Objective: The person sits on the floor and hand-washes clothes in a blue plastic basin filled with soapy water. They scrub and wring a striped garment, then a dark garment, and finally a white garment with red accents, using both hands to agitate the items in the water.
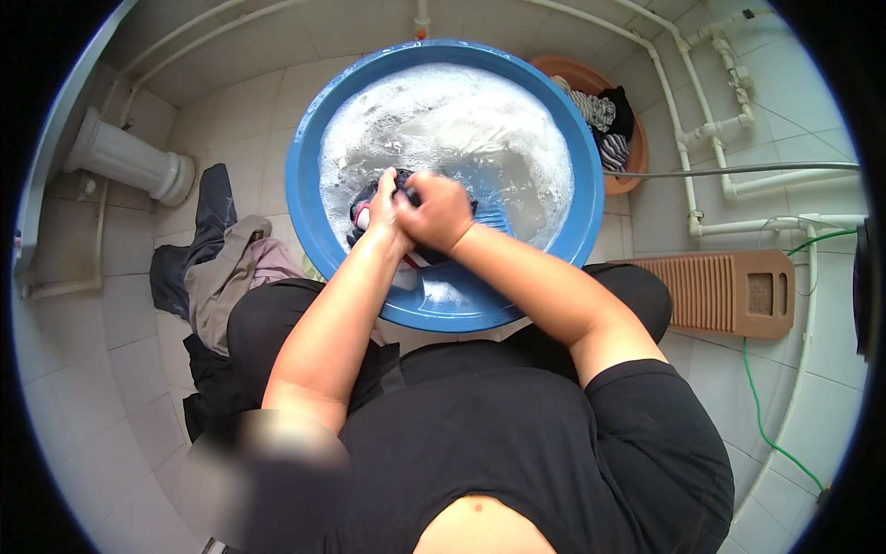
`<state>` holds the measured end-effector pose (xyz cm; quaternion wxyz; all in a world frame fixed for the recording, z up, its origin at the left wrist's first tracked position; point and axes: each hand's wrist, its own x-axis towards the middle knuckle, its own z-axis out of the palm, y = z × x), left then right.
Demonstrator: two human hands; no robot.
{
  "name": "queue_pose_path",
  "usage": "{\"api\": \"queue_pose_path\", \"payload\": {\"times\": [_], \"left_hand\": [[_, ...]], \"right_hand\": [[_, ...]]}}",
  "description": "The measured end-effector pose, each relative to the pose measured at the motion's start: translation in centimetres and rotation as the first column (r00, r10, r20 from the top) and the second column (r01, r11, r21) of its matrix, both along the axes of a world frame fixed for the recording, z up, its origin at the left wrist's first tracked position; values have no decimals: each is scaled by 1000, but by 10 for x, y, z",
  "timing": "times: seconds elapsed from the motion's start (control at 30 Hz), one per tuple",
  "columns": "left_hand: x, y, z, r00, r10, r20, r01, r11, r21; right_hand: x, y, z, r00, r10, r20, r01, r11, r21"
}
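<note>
In a large round blue tub [306, 175] of foamy water, my left hand [388, 218] and my right hand [437, 210] are pressed together, both closed on a wet dark garment [362, 200] with red and white trim. Most of the garment is bunched beneath and between my hands, so its kind is hidden. Under it lies a blue washboard [496, 220], whose ridges show to the right of my right hand. Pale cloth [471, 125] seems to lie under the suds at the tub's far side.
An orange-brown basin [643, 138] with clothes stands behind the tub at right. A brown washboard [720, 294] lies at my right. Heaped clothes [221, 272] lie on the tiles at left, near a white pedestal [134, 159]. White pipes [683, 138] run along the wall.
</note>
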<state>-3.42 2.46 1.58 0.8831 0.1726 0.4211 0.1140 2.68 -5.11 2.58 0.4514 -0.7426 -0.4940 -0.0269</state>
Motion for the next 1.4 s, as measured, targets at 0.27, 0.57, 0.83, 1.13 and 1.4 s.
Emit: {"api": "queue_pose_path", "payload": {"times": [0.27, 0.57, 0.83, 1.13, 1.4], "left_hand": [[7, 19, -1, 974, 23, 223, -40, 997, 70], [14, 31, -33, 985, 90, 147, -109, 986, 129], [-6, 20, 25, 991, -65, 114, 54, 993, 103], [8, -5, -2, 991, -9, 137, 8, 1000, 7], [-5, 4, -41, 981, -59, 183, 23, 981, 192]], "right_hand": [[87, -11, -44, 964, -259, 61, 264, 906, -332], [84, 0, -17, 969, -244, -21, 157, 684, -712], [-42, 3, 38, 933, 361, -3, -357, 924, 138], [26, 12, 7, 939, -239, -249, 228, 971, -74], [-4, 0, 11, 989, 118, -86, -109, 989, 104]]}}
